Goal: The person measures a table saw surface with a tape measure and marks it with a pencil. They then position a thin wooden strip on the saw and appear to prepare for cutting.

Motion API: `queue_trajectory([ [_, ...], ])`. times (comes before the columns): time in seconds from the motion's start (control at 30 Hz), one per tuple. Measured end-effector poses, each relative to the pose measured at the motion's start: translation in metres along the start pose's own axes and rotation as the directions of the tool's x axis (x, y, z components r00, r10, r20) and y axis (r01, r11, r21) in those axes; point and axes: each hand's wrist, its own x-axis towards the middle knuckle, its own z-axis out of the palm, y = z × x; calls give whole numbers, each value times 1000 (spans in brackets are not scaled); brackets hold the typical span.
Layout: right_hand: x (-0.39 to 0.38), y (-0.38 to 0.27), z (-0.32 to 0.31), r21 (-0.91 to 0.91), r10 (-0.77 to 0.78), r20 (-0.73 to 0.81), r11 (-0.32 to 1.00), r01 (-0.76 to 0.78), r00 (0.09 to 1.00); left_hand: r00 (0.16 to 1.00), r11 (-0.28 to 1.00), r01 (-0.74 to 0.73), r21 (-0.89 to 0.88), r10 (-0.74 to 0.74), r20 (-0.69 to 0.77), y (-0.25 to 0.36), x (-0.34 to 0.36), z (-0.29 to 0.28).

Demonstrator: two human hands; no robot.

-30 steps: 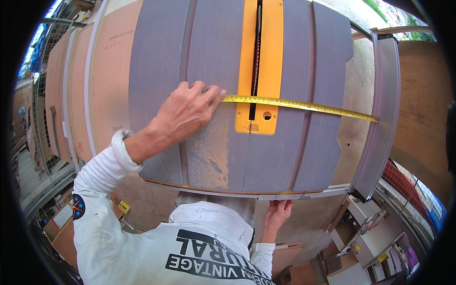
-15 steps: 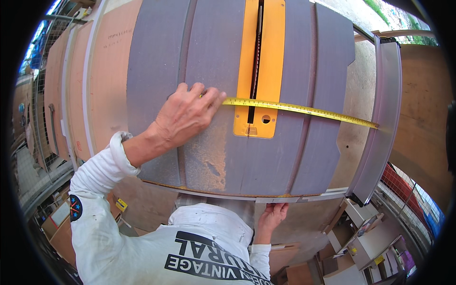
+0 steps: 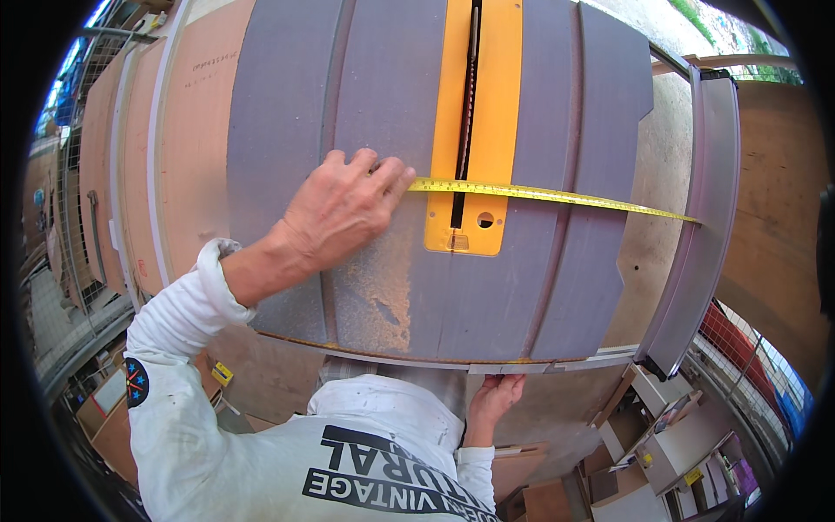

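Note:
My left hand [image 3: 341, 209] is closed around a tape measure, whose case is mostly hidden under the palm and fingers. Its yellow blade [image 3: 548, 195] runs right across the grey saw table [image 3: 391, 96], over the orange throat plate [image 3: 494, 113]. The far end of the tape meets the metal rip fence [image 3: 706, 217]. In the slot of the plate stands a toothed saw blade [image 3: 472, 96]. My right hand [image 3: 496, 402] is below the near edge, its fingers curled against the metal front rail [image 3: 522, 367]; part of the grip is hidden.
Sawdust [image 3: 391, 304] lies on the table close to my left forearm. A pale wooden board [image 3: 196, 148] extends the surface to the left. Past the fence is a brown wooden panel [image 3: 778, 200]. Shelves with boxes [image 3: 687, 444] stand low on the right.
The far end of the tape has shifted slightly away from me along the fence. Both hands stay nearly where they were.

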Motion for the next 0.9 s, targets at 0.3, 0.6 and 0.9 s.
queue_trajectory([
  [0.3, 0, 7, -7, 9, -4, 30, 1000, 4, 1000, 1000, 999, -11, -40, 10, -28, -4, -6, 2],
  [0.6, 1, -2, 2, -157, -2, 15, 988, 4, 1000, 995, 991, 9, -137, -22, -94, -3, -3, 5],
  [0.9, 2, 11, -5, -17, 34, 63, 999, -33, 997, 994, 991, -16, -131, 2, -106, -7, 6, -2],
])
